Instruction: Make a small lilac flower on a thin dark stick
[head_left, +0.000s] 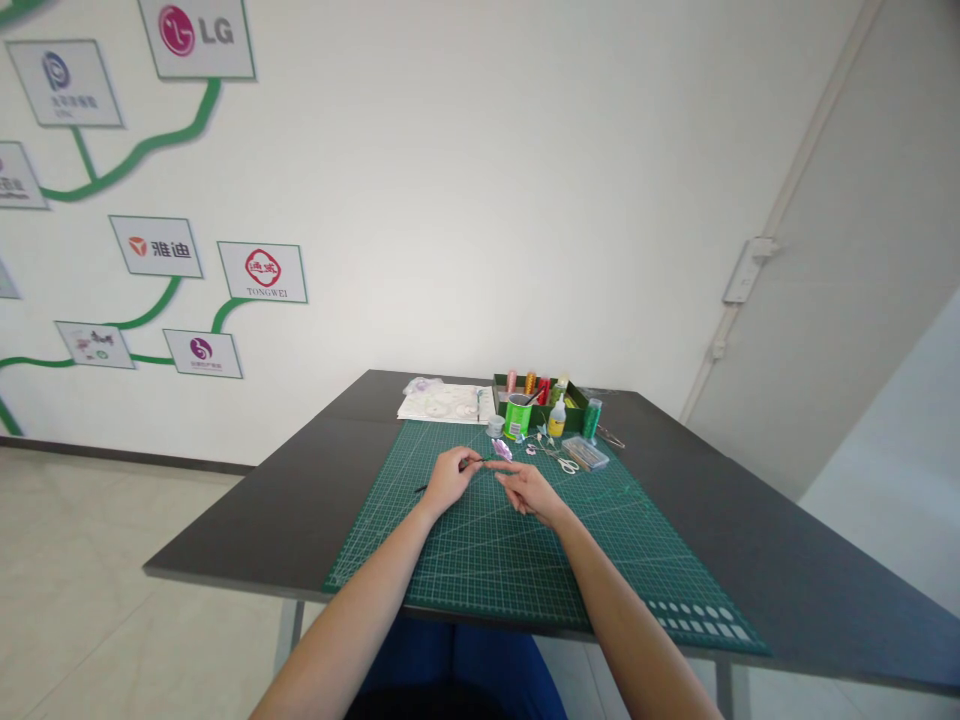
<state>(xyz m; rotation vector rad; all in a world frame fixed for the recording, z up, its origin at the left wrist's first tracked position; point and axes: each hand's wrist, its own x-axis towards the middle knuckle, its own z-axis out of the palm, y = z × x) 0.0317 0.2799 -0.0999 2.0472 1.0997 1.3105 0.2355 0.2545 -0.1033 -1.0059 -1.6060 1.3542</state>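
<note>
My left hand (pixel 450 480) is closed around a thin dark stick-like tool (pixel 421 489). One end pokes out on the left below the palm. Its other end, past the fingertips, points toward my right hand (pixel 531 492). That hand has its index finger stretched out to the tool's tip, with the other fingers loosely bent and apart. Whether the finger touches the tip or something tiny there, I cannot make out. Both hands are over the green cutting mat (pixel 495 570). Just beyond the fingertips lies a small purple petal-like piece (pixel 502 450).
White-handled scissors (pixel 568 465), a clear flat case (pixel 586 453) and a yellow-labelled glue bottle (pixel 556 417) are beyond my right hand. Behind stand a bright green can (pixel 517 417), a dark green box (pixel 576 415) with thread spools, and white sheets (pixel 439 403) on the black table (pixel 300 500).
</note>
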